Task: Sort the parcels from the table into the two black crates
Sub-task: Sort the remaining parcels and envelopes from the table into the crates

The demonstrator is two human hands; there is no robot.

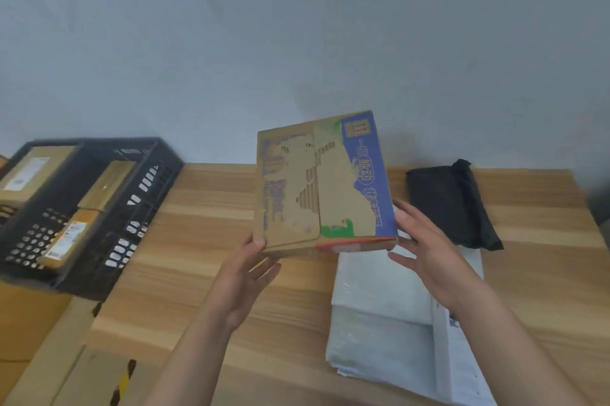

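Parcels of brown cardboard (pixel 109 184) already lie in the black slatted plastic crate (pixel 148 181) at the left end of the wooden bench (pixel 198 207), so I judge the sorting partly done. Only this one crate shows plainly. At the far left edge there is another labelled parcel, but I cannot tell whether it sits in the second crate.

My left hand (pixel 244 276) pinches the near left corner of the printed cardboard box (pixel 317 187), thumb on its face and fingers underneath. The box is brown with a blue side and torn print. It is raised clear of the bench and tilted up towards me, about midway along the bench and well apart from the crate. My right hand (pixel 432 257) is spread, fingers straight, at the box's lower right edge. It seems to steady the box rather than grip it, though I cannot be sure it touches.

Under and right of the box, a pale grey plastic mailer (pixel 379 323) lies flat on the bench, and a black plastic-wrapped parcel (pixel 452 204) rests near the far right corner.

The step in hand looks like checking this box before assigning it. Next I would need a firmer two-handed hold, then a carry leftward over the crate's rim, lowering the box into whatever room the parcels inside leave.
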